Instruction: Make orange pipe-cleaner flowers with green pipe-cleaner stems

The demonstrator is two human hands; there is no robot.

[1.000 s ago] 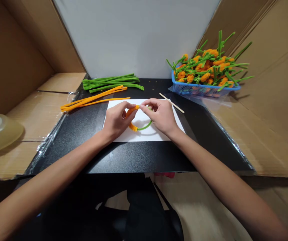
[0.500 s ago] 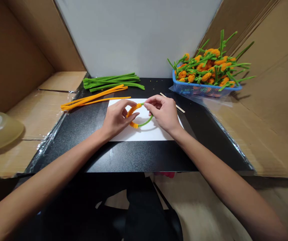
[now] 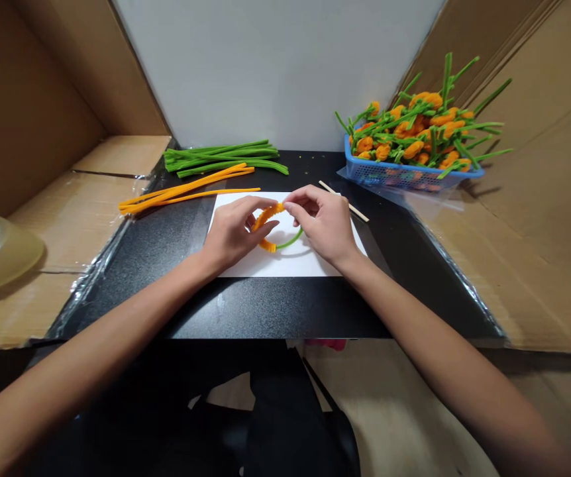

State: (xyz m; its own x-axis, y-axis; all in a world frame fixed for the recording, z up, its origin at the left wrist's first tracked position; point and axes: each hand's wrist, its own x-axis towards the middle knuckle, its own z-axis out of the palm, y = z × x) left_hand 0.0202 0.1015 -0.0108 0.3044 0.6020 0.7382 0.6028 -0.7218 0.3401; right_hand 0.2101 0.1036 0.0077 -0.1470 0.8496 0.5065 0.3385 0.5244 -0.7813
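Between my hands a green pipe cleaner (image 3: 290,240) is bent into a loop, with an orange pipe cleaner (image 3: 267,246) coiled tightly around its left part. My left hand (image 3: 233,232) grips the coiled orange part, thumb and fingers on either side of it. At the loop's top, my right hand (image 3: 321,222) pinches the end of the orange coil against the green stem. The loop is held over a sheet of white paper (image 3: 265,266).
Behind lie loose green pipe cleaners (image 3: 226,159) and orange pipe cleaners (image 3: 186,189). A thin wooden stick (image 3: 358,212) rests right of the paper. A blue basket (image 3: 409,175) holds orange-and-green pieces at back right. A tape roll (image 3: 17,255) sits on cardboard at left.
The orange coil reaches further along the loop's top, up to my right fingertips, where bare green showed before. Both hands stay nearly in place; the view has shifted slightly.
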